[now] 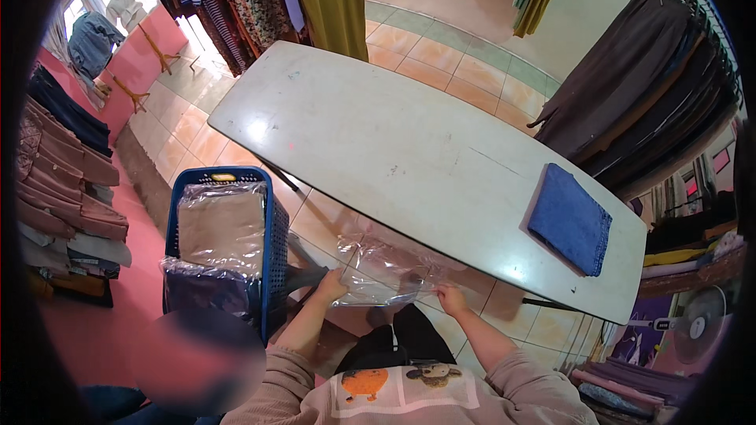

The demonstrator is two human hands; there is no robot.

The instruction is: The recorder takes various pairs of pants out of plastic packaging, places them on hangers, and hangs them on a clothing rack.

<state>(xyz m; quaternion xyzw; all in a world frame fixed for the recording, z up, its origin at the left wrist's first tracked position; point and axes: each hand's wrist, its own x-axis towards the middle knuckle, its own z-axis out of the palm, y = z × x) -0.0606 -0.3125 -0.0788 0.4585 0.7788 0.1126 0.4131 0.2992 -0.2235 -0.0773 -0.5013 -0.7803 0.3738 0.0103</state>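
Note:
A clear plastic bag [387, 271] is stretched between my two hands, low in front of me beside the near edge of the table. My left hand [332, 287] grips one side of it and my right hand [452, 300] the other. Floor tiles show through the film, and I see nothing inside it. On the right part of the white table [378, 136] lies a folded blue denim garment [570, 218]. To my left stands a blue plastic basket [276, 265] holding a beige garment in clear wrapping [221, 224] and a dark one, also wrapped [209, 292].
Dark trousers [626, 71] hang on a rack beyond the table's right end. Patterned clothes [254, 6] hang at the far left, pinkish-brown ones [65, 171] nearer. A fan [697, 326] and folded clothes [626, 386] are at right. A blurred patch covers the lower left.

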